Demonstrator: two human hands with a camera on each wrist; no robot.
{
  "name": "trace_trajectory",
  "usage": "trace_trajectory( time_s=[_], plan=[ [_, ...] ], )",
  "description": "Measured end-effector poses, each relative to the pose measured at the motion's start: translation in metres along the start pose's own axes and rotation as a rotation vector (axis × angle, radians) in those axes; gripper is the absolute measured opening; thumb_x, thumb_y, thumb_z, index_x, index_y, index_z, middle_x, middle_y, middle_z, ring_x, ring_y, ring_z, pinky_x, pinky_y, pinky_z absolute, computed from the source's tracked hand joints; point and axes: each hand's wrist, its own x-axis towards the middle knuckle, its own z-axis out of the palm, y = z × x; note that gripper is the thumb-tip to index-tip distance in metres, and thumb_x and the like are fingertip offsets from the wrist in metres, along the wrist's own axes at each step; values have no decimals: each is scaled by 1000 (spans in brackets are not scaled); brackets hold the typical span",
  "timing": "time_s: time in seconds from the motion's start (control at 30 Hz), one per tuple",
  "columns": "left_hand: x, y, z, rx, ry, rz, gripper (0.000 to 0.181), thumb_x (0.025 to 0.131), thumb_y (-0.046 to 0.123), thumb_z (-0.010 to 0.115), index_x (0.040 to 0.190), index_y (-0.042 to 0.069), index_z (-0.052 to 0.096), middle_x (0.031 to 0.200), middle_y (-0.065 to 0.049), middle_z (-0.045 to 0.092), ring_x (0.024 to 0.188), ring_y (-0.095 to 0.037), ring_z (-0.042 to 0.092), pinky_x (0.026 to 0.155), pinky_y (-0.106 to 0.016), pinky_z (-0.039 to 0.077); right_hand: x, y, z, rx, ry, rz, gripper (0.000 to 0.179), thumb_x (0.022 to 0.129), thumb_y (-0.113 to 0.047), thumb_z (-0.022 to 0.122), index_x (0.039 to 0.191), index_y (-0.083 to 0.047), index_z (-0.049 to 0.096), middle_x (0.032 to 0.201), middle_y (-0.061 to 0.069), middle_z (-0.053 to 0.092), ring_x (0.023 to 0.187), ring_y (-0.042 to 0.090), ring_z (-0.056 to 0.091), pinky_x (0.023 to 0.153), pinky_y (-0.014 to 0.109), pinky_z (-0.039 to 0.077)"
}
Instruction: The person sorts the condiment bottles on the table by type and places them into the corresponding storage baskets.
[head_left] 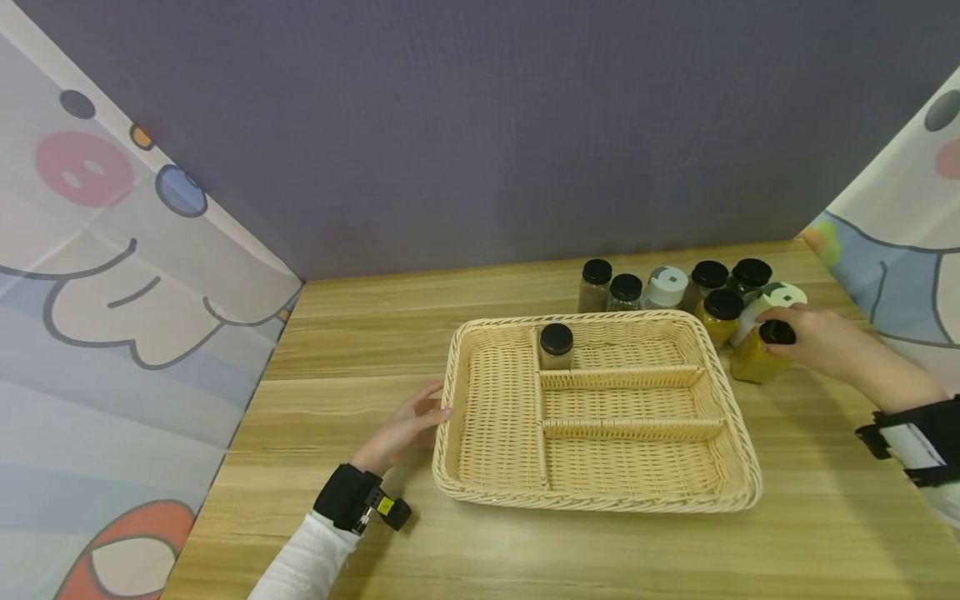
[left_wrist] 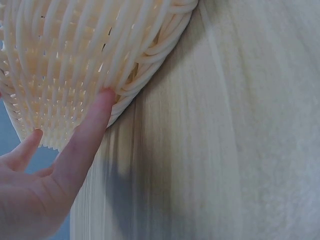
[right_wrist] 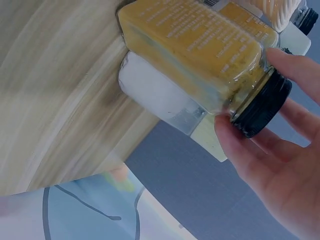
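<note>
My right hand (head_left: pixel 832 346) grips a glass spice jar of yellow powder (head_left: pixel 752 364) just below its black lid (right_wrist: pixel 262 102), thumb on one side and fingers on the other. The jar stands beside the right edge of a wicker basket (head_left: pixel 495 500). My left hand (head_left: pixel 401 429) touches that basket's left side with its fingers fairly straight; in the left wrist view one fingertip (left_wrist: pixel 106 95) lies against the woven wall. Inside the basket, a black-lidded jar (head_left: pixel 556 346) stands in the top compartment, close to the long divider.
Behind the basket stand several more jars, among them a white-lidded one (head_left: pixel 666 287) and another of yellow powder (head_left: pixel 720 317). A jar of white contents with a pale lid (head_left: pixel 780 296) stands right by my right hand. A grey panel (head_left: pixel 480 142) closes off the table's back.
</note>
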Motion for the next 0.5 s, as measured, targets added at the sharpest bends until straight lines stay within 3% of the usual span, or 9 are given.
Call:
trace_trajectory(
  time_s=[0.5],
  plan=[
    [0, 0, 1, -15, 0, 0, 58, 86, 19, 55, 135, 16, 24, 121, -22, 43, 102, -30, 51, 84, -52, 47, 1, -2, -2, 0, -33, 3, 38, 74, -11, 65, 103, 9, 50, 83, 32, 52, 67, 42, 53, 59, 59, 48]
  ],
)
